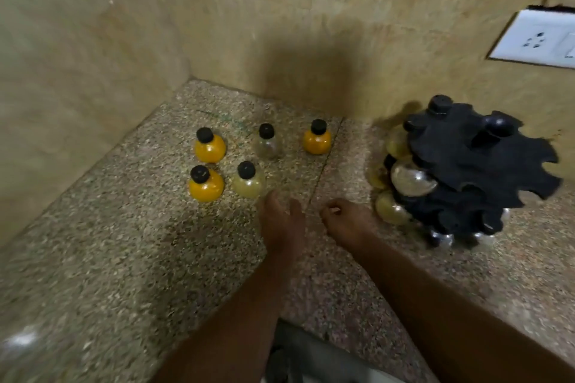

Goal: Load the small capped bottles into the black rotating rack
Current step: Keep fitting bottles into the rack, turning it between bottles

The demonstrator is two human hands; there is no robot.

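Several small round bottles with black caps stand on the speckled counter: three orange ones (pixel 209 148) (pixel 206 185) (pixel 316 141), one nearly clear (pixel 266 146) and one pale yellow (pixel 248 185). The black rotating rack (pixel 479 165) stands at the right, with several bottles hanging in its slots, among them a clear one (pixel 410 181) and a pale yellow one (pixel 391 210). My left hand (pixel 281 224) lies flat just right of the pale yellow bottle, fingers apart, holding nothing. My right hand (pixel 348 222) rests left of the rack, fingers curled and holding nothing.
Beige tiled walls close the corner behind and to the left. A white wall socket (pixel 536 39) is at the upper right. The counter's front edge (pixel 311 329) runs below my forearms.
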